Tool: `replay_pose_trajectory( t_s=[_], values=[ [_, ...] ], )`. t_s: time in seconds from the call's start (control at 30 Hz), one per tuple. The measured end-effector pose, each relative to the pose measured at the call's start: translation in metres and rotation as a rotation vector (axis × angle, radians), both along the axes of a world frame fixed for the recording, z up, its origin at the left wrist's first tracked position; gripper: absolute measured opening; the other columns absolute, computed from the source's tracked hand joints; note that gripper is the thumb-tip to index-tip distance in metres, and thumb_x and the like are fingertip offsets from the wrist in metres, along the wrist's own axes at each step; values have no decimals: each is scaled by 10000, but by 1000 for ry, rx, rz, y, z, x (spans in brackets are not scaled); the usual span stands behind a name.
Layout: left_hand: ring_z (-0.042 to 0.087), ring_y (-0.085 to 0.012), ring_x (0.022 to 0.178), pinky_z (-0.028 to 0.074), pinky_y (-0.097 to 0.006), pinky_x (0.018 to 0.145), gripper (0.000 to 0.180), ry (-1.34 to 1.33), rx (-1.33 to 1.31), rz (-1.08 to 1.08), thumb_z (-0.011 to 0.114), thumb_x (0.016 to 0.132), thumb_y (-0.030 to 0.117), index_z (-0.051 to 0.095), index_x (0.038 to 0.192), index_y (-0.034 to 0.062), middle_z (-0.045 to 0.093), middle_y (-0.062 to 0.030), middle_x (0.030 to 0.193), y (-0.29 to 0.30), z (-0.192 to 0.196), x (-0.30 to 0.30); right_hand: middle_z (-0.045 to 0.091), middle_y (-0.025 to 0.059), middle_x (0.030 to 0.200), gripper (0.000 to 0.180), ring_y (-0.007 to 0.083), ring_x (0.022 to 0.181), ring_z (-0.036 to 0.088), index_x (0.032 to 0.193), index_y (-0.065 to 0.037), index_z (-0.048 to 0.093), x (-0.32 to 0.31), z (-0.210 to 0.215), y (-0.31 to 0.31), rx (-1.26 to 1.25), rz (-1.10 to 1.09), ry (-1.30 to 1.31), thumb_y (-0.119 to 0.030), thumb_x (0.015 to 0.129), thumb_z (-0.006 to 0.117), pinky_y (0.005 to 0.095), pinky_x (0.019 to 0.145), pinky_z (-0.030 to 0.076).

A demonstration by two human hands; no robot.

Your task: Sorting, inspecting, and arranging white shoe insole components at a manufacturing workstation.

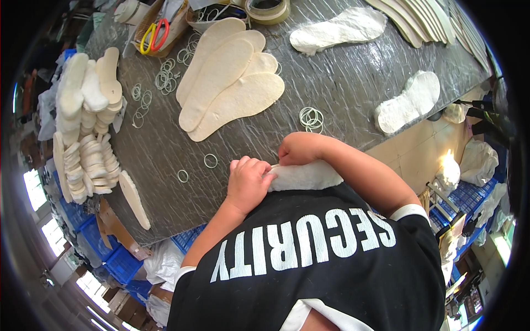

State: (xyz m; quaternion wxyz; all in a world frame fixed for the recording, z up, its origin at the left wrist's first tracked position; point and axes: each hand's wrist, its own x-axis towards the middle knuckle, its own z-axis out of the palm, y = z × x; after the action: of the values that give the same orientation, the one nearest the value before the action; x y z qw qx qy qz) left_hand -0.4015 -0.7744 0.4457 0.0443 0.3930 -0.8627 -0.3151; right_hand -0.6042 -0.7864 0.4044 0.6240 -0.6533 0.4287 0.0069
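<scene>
A white fleecy insole (306, 176) lies against my dark shirt at the table's near edge. My left hand (247, 179) closes on its left end, thumb pressed to the fleece. Curled into a fist, my right hand (298, 148) grips its upper edge; those fingertips are mostly hidden. Just beyond my right hand is a small heap of pale green elastic bands (311, 119). Two single bands lie left of my hands, one of them a loose ring (210, 160). Farther off, several cream insoles (232, 91) are fanned out flat, overlapping.
Stacked insoles (91, 160) crowd the table's left side, with one insole (134, 199) leaning near the edge. White fleecy insoles (338, 30) lie at the far right. Scissors (154, 36) stand in a box beside a tape roll (267, 10). Blue crates (122, 265) sit below the table.
</scene>
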Motion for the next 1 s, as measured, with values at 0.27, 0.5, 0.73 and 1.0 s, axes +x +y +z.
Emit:
replay_pose_trajectory(
  t_s=[0.27,0.5,0.73,1.0],
  values=[
    [526,-214,754,357,-369,764,144,99,-82,-179,689,644,47,582,734,85,563,-14,719,3,-6,2,649,134,726,220,312,713,627,799,-84,698,22,4,-7,-76,82,139,-275,742,604,412,640,480],
    [548,-226,750,406,-358,735,167,291,61,-355,674,641,-2,561,740,71,585,-27,759,-2,-4,16,661,115,761,194,300,752,640,795,-110,706,37,5,-1,-264,67,376,-282,731,641,419,675,496],
    [569,-289,760,454,-364,722,176,269,341,112,714,675,49,588,794,17,593,-89,765,1,2,19,669,119,838,203,307,806,641,847,-116,711,32,9,3,-171,-43,271,-291,776,635,406,701,501],
    [572,-288,806,436,-387,730,139,174,160,0,680,726,85,569,786,27,594,-92,837,0,-12,22,628,177,794,298,363,765,597,903,-49,626,-7,16,14,-120,-188,140,-328,799,646,419,692,457]
  ],
)
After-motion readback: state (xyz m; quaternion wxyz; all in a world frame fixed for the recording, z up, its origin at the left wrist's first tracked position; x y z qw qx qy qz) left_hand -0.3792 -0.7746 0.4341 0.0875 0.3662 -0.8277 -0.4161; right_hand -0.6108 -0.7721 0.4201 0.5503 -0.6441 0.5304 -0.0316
